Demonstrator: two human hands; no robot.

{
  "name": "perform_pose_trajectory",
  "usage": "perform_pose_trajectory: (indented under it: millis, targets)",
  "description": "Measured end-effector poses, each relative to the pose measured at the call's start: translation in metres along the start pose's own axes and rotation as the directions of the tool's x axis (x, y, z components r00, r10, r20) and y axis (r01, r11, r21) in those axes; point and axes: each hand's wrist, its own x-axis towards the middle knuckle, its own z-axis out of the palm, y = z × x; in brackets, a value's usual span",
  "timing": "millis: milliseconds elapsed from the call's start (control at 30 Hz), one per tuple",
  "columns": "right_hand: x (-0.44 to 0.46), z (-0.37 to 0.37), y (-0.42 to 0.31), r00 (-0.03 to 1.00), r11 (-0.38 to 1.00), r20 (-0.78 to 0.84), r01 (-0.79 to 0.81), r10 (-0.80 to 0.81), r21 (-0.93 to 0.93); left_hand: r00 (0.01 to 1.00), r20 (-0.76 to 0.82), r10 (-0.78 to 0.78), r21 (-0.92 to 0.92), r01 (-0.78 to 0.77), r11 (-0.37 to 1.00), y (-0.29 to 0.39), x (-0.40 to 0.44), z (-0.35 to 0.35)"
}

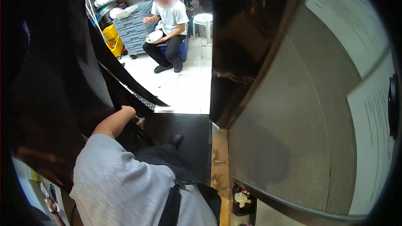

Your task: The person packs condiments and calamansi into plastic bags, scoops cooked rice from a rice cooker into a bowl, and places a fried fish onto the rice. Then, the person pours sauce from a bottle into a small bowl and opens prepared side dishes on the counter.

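Observation:
My left arm, in a grey short sleeve, reaches forward to a dark door point(67, 83) that stands open on my left. At the door's edge is my left hand point(129, 110), against or very near the dark surface. Its fingers are mostly hidden, so I cannot tell how it grips. Below it lies a black floor mat point(190, 134), with the tip of my dark shoe on it. My right hand is out of view.
Through the doorway a person point(171, 16) sits holding a white bowl point(154, 37). Nearby are stacked grey crates point(134, 29), a yellow mop bucket point(113, 42) and a white stool point(203, 20). A grey wall panel point(289, 134) bounds the right. Another person's hand point(52, 205) shows lower left.

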Motion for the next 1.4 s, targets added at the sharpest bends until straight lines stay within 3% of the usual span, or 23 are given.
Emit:
perform_pose_trajectory:
  millis: [33,67,200,267,367,400,467,500,567,667,767,833,933,967,1000,1033,1100,1133,1167,1200,1233,1300,1400]
  targets:
    - [-0.014,0.006,-0.023,1.000,0.999,0.018,0.008,-0.009,0.032,0.991,0.131,0.000,0.120,-0.016,0.993,0.001,0.077,-0.005]
    - [-0.029,0.013,-0.046,0.999,0.998,0.040,0.014,-0.016,0.057,0.984,0.112,0.138,0.039,-0.143,0.989,-0.005,0.062,-0.017]
    - [-0.092,0.051,-0.139,0.986,0.981,0.169,-0.034,0.002,0.189,0.816,-0.130,0.563,-0.159,-0.577,0.801,-0.032,0.046,-0.076]
    - [-0.117,0.072,-0.192,0.966,0.958,0.258,-0.082,0.009,0.274,0.635,-0.337,0.695,-0.229,-0.771,0.594,-0.059,0.052,-0.109]
    - [-0.126,0.112,-0.273,0.890,0.910,0.449,-0.116,-0.083,0.397,0.306,-0.805,0.508,-0.295,-0.950,0.104,-0.117,0.056,-0.156]
    - [-0.113,0.133,-0.300,0.840,0.887,0.523,-0.125,-0.144,0.445,0.504,-0.753,0.423,-0.476,-0.861,0.177,-0.141,0.044,-0.177]
    - [-0.080,0.178,-0.369,0.629,0.835,0.718,-0.194,-0.297,0.515,0.375,-0.910,0.176,-0.390,-0.919,-0.056,-0.178,0.055,-0.197]
    - [-0.069,0.163,-0.443,0.524,0.731,0.768,-0.347,-0.369,0.588,0.428,-0.884,0.190,-0.450,-0.889,-0.089,-0.199,0.034,-0.202]
    - [-0.049,0.173,-0.540,0.422,0.689,0.787,-0.396,-0.450,0.607,0.341,-0.938,0.060,-0.331,-0.933,0.138,-0.217,0.064,-0.200]
    - [-0.028,0.187,-0.654,0.333,0.598,0.730,-0.422,-0.597,0.682,0.452,-0.891,-0.041,-0.435,-0.826,0.358,-0.234,0.076,-0.196]
    - [0.001,0.196,-0.729,0.294,0.586,0.719,-0.428,-0.630,0.688,0.411,-0.911,0.020,-0.344,-0.788,0.510,-0.245,0.084,-0.186]
    - [0.023,0.209,-0.767,0.295,0.571,0.707,-0.431,-0.643,0.699,0.542,-0.840,0.019,-0.482,-0.762,0.431,-0.253,0.087,-0.193]
    - [0.055,0.250,-0.799,0.362,0.626,0.714,-0.344,-0.600,0.700,0.500,-0.863,-0.075,-0.505,-0.854,0.124,-0.245,0.162,-0.167]
    - [0.073,0.266,-0.812,0.406,0.643,0.708,-0.309,-0.577,0.701,0.645,-0.763,-0.044,-0.647,-0.762,0.037,-0.244,0.169,-0.165]
    - [0.090,0.279,-0.820,0.410,0.689,0.750,-0.319,-0.519,0.651,0.597,-0.782,-0.181,-0.623,-0.761,0.182,-0.230,0.217,-0.134]
    - [0.105,0.290,-0.826,0.421,0.722,0.783,-0.337,-0.458,0.604,0.637,-0.731,-0.243,-0.681,-0.672,0.291,-0.224,0.182,-0.144]
    - [0.134,0.302,-0.840,0.435,0.750,0.854,-0.453,-0.286,0.482,0.757,-0.603,-0.252,-0.787,-0.512,0.344,-0.196,0.187,-0.135]
    - [0.148,0.302,-0.844,0.424,0.738,0.859,-0.473,-0.288,0.481,0.788,-0.539,-0.298,-0.835,-0.452,0.315,-0.171,0.206,-0.118]
    - [0.154,0.299,-0.845,0.411,0.731,0.863,-0.486,-0.292,0.479,0.584,-0.746,-0.320,-0.635,-0.768,0.079,-0.140,0.259,-0.086]
    - [0.164,0.298,-0.849,0.463,0.768,0.835,-0.403,-0.299,0.498,0.702,-0.699,-0.136,-0.697,-0.711,-0.088,-0.120,0.240,-0.092]
    - [0.176,0.297,-0.857,0.509,0.804,0.804,-0.312,-0.308,0.506,0.634,-0.763,-0.123,-0.595,-0.764,-0.249,-0.090,0.236,-0.105]
    - [0.206,0.304,-0.868,0.523,0.791,0.815,-0.374,-0.252,0.484,0.754,-0.648,0.107,-0.761,-0.647,-0.051,-0.034,0.238,-0.169]
    - [0.252,0.309,-0.880,0.629,0.815,0.749,-0.313,-0.207,0.487,0.718,-0.621,0.313,-0.720,-0.681,0.134,0.039,0.250,-0.292]
